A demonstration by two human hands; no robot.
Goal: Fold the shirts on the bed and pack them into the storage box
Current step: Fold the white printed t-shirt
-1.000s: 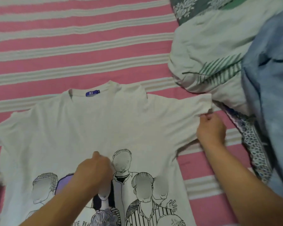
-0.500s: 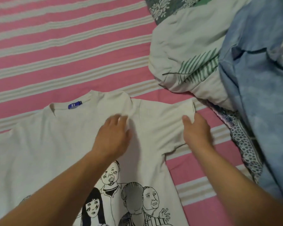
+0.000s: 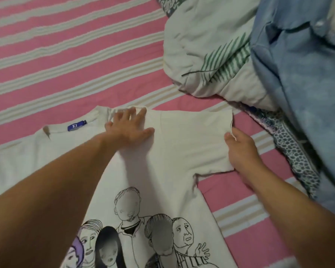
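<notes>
The striped bed (image 3: 66, 55) has a white shirt (image 3: 172, 161) lying flat on it. It looks soft, light and floppy. The left hand (image 3: 130, 126) presses flat on the shoulder. The right hand (image 3: 240, 147) pinches the sleeve edge, a good place to hold.

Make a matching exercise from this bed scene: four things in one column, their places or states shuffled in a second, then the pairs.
1. left hand
2. right hand
3. blue neck label
4. blue garment

A. piled at the right side of the bed
B. pressed flat on the white shirt's shoulder
C. inside the collar
D. gripping the sleeve edge

Pairs: 1-B, 2-D, 3-C, 4-A
</notes>
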